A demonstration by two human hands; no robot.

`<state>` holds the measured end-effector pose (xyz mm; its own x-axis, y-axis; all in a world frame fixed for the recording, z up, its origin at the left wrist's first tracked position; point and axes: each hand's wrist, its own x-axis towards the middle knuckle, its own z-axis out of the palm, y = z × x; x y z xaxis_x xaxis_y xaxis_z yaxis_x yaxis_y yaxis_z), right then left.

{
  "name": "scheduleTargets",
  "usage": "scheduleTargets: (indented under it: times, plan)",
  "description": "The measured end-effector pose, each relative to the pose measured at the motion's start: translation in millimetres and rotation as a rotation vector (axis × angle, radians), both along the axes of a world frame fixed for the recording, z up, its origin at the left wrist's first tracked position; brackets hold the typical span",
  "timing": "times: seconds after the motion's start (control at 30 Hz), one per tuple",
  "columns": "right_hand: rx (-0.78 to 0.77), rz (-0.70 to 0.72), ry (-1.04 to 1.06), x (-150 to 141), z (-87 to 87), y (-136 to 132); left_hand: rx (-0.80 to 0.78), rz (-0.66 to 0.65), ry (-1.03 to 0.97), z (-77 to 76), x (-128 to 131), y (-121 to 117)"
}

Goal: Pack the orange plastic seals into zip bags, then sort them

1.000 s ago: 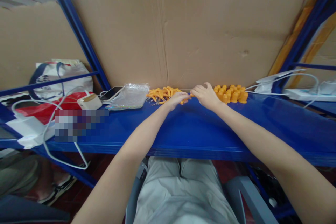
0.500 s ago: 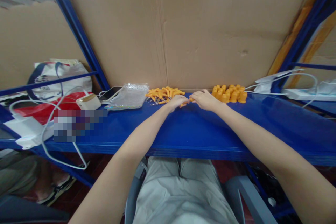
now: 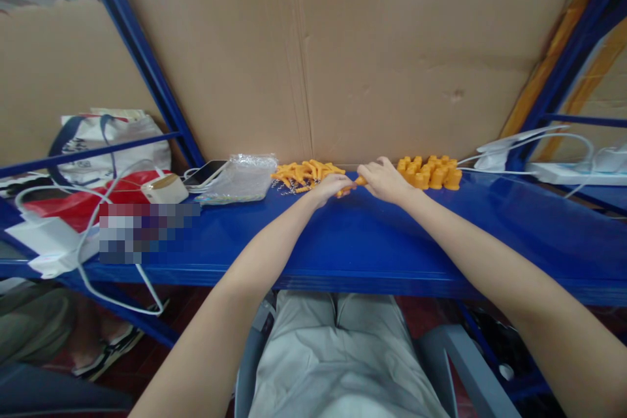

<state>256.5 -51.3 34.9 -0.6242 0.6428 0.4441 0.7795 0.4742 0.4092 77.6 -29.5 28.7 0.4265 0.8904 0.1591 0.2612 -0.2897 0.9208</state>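
Observation:
My left hand [image 3: 333, 189] is closed around a small orange plastic piece [image 3: 345, 191], mostly covered by the fingers. Close to its right, my right hand [image 3: 385, 179] pinches the end of an orange part [image 3: 361, 180]; whether the two parts join is hidden. Beyond my left hand lies a loose pile of orange pieces with small metal chains [image 3: 304, 173]. To the right of my right hand, several short orange cylinder-like pieces [image 3: 431, 175] stand upright in a tight group.
Everything lies on a blue metal shelf [image 3: 372, 255] backed by cardboard [image 3: 392, 59]. Left of the pile are a clear plastic bag [image 3: 240, 179] and a phone [image 3: 206, 173]. White chargers and cables [image 3: 49, 235] crowd the left end; a power strip [image 3: 563, 173] sits at right.
My right hand closed in towards the left hand, then lifted slightly with its fingers raised again. The left hand stays nearly in place. The pile and the upright group look unchanged.

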Motion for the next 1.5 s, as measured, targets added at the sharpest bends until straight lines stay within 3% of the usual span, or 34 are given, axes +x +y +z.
scheduleTargets:
  times: [0.23,0.73,0.93,1.07,1.3,1.5]
  plan:
    - [-0.052,0.08,0.025,6.2,-4.5,5.2,0.012,0.043,0.029,-2.0,-0.7,2.9]
    - [0.109,-0.012,0.053,3.5,-0.4,5.0,-0.01,-0.058,-0.061,2.4,-4.0,4.3]
    - [0.077,-0.15,0.223,31.9,1.0,12.6,-0.019,0.06,-0.055,3.0,-15.4,8.5]
    - [0.024,-0.242,0.296,47.4,-3.3,19.8,0.104,0.167,-0.007,1.6,-23.2,15.1]
    - [-0.097,-0.331,0.207,43.6,-5.7,17.9,0.535,0.44,0.303,0.5,-29.8,24.2]
    - [-0.187,-0.532,0.178,39.2,-1.2,11.1,0.61,0.498,0.475,0.4,-31.3,20.7]
